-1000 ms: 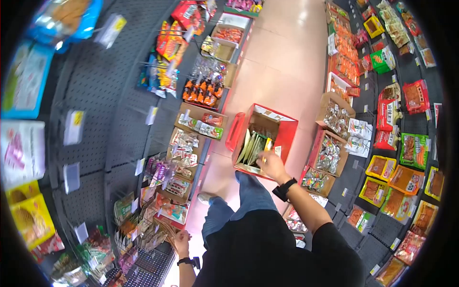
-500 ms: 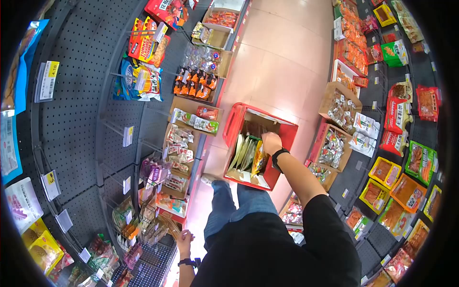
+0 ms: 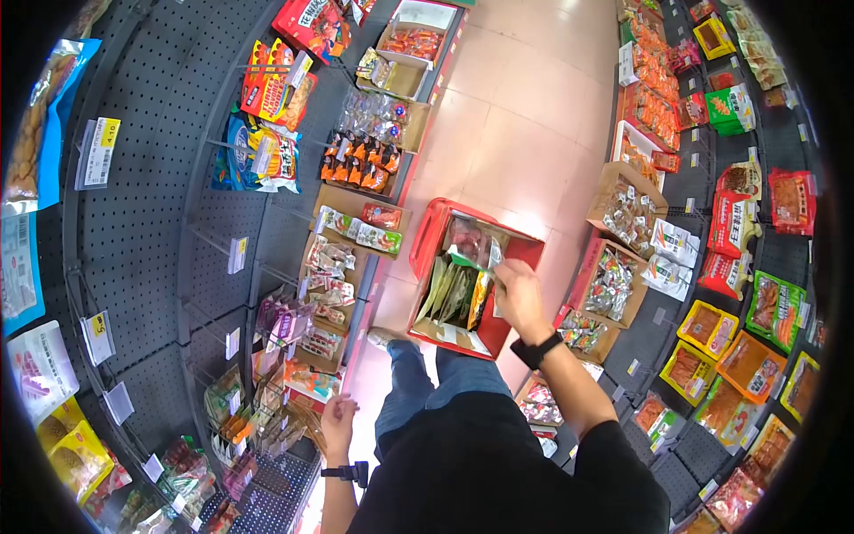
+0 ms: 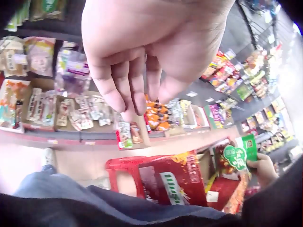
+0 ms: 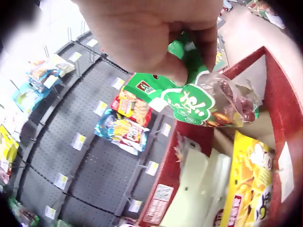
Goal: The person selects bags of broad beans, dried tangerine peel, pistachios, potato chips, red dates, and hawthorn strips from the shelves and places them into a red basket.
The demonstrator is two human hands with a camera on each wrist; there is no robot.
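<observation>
My right hand (image 3: 525,303) pinches the green top of a snack bag (image 5: 189,106) with a clear lower part and dark reddish-brown contents. The bag hangs at the far side of a red cardboard box (image 5: 284,94), overlapping its opening in the head view. Inside the box, a yellow snack bag (image 5: 248,182) stands upright beside several pale flat packets (image 5: 194,189). My left hand (image 4: 156,52) holds nothing; its fingers hang loosely bent near the lower shelf on the left.
Dark perforated shelves (image 3: 142,240) with hanging snack bags and price tags line the left. Boxes of small wrapped snacks (image 3: 329,267) sit along the low edge. On the right, shelves carry trays and bags (image 3: 712,320). The pale tiled floor (image 3: 507,116) runs between them.
My right hand moved from the box's near right side into it, then came back with the green snack bag pinched in its fingers. My left hand rose slightly.
</observation>
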